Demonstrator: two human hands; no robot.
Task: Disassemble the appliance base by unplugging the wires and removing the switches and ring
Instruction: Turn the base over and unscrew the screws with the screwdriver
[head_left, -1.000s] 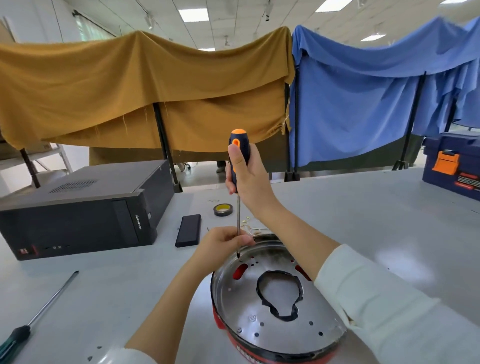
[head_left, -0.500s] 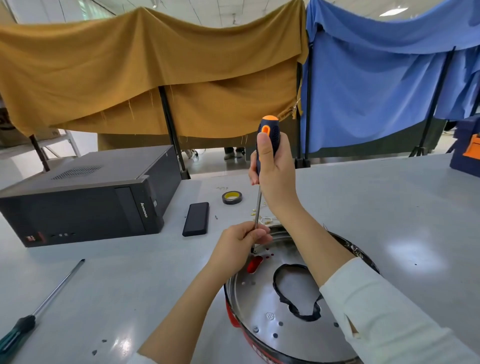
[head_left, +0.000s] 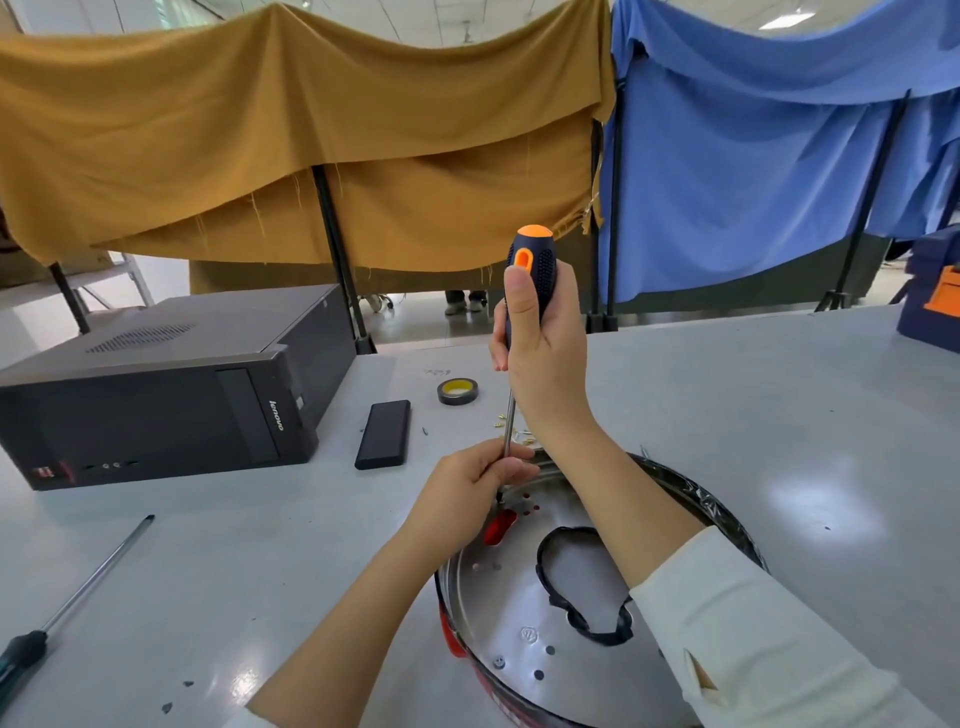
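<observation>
Risk first: screwdriver (head_left: 521, 332) tip could cam out of the screw head and skate across the metal plate (head_left: 524, 613) of the appliance base (head_left: 727, 514), likely if downward push drops or the shaft tilts off vertical. Tip contact hidden behind left fingers, so seating on the screw cannot be confirmed. Could also jab the left fingertips, sitting right at the tip. Loosened screw may roll off into one of the plate holes or the black-edged central cutout (head_left: 584, 587). Base not clamped, just resting on the grey table (head_left: 779, 415); may spin or shift under torque with no hand bracing its rim. Small brass screws (head_left: 511, 434) lying loose just behind the base, easy to knock away with the forearm.

Pose: right hand (head_left: 543, 358) raised, wrapped fully around the black-and-orange handle, thumb laid up along its near face, forearm slanting down over the base, white sleeve at the lower right. Screwdriver near upright, slightly leaning. Left hand (head_left: 475, 493) low at the far-left edge of the plate, fingers curled, pinching the lower shaft to steer it, next to a red slot. Base at bottom centre-right, open side up, red outer wall showing at the near rim.

Elsewhere: second long screwdriver (head_left: 78, 592) lying well apart at left, black tape roll (head_left: 457, 391), black slab-shaped device (head_left: 383, 434), Lenovo desktop case (head_left: 161, 384).
</observation>
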